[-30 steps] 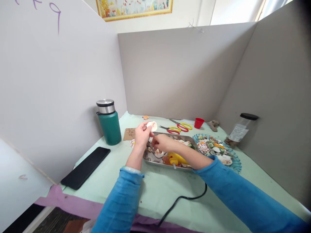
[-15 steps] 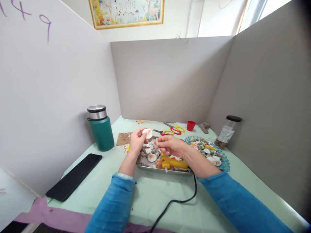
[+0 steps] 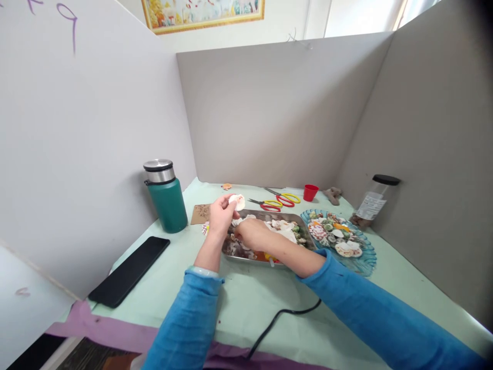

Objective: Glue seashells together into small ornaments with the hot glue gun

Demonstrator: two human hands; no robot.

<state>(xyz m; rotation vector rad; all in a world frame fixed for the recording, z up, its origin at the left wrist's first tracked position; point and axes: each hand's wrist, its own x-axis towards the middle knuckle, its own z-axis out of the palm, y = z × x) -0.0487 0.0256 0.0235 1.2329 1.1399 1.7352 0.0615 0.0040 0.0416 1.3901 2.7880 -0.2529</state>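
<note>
Right now my left hand (image 3: pixel 220 216) pinches a pale scallop shell (image 3: pixel 238 201) at its fingertips, lifted just above the far-left corner of the metal tray (image 3: pixel 246 254). My right hand (image 3: pixel 252 234) reaches palm-down into that tray among the loose shells; I cannot tell whether its grip is closed on one. From the right hand, the held shell lies at about eleven o'clock, near but apart. A blue plate (image 3: pixel 367 262) of shells sits at three o'clock from the tray, on the green tabletop (image 3: pixel 250 303).
</note>
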